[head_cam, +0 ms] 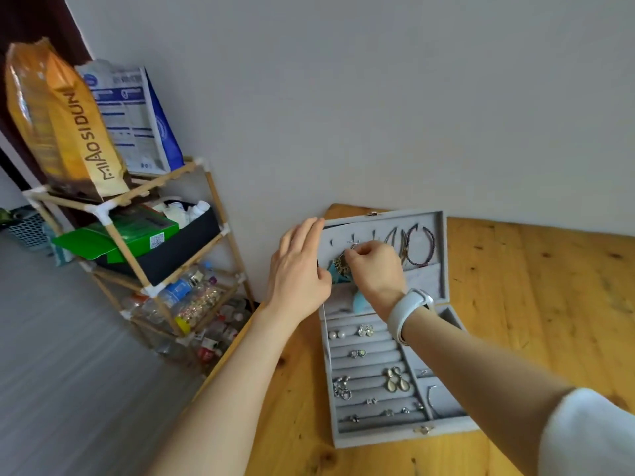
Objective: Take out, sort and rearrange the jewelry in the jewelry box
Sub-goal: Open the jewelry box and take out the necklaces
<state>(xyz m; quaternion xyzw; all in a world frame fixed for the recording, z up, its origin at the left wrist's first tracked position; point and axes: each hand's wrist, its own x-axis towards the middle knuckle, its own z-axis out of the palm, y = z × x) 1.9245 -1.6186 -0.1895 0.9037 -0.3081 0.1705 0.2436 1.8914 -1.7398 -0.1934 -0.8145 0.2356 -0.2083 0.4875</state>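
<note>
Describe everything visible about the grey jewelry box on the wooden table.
The jewelry box is grey, felt-like, and stands open on the wooden table against the wall. Its raised lid has hooks with bracelets hanging; a small gold clasp sits on top. The base has padded rows holding earrings and rings, with side compartments on the right. The left hand steadies the lid's left edge; the right hand pinches a piece at a hook.
</note>
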